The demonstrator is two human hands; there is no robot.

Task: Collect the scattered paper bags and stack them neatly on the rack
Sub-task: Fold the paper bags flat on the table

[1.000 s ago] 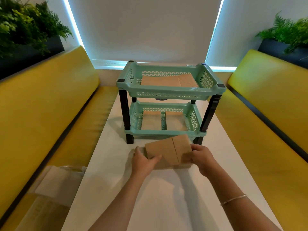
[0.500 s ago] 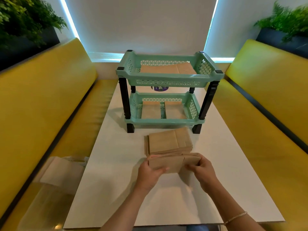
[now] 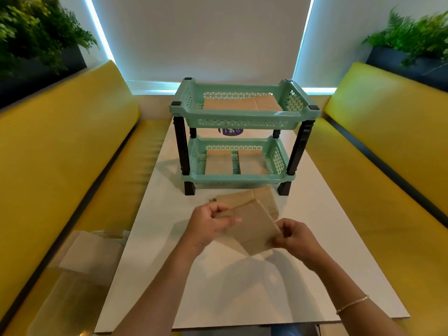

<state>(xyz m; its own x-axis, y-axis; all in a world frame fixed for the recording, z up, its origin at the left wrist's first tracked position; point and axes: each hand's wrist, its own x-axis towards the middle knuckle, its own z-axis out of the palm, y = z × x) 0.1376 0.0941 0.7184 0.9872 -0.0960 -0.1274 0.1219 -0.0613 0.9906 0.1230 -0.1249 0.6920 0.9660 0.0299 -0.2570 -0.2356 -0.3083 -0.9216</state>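
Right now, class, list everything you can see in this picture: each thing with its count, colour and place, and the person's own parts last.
held paper bags: small bundle, brown, above the table between both hands
paper bag pile: one, brown, on the table before the rack
rack: one, mint green with black legs, two tiers, far table end; brown bags lie in both tiers
table: one, white, centre
benches: two, yellow, either side
plants: two, green, upper corners
bracelet: one, pale, right wrist
left hand: grips the bundle
right hand: grips the bundle
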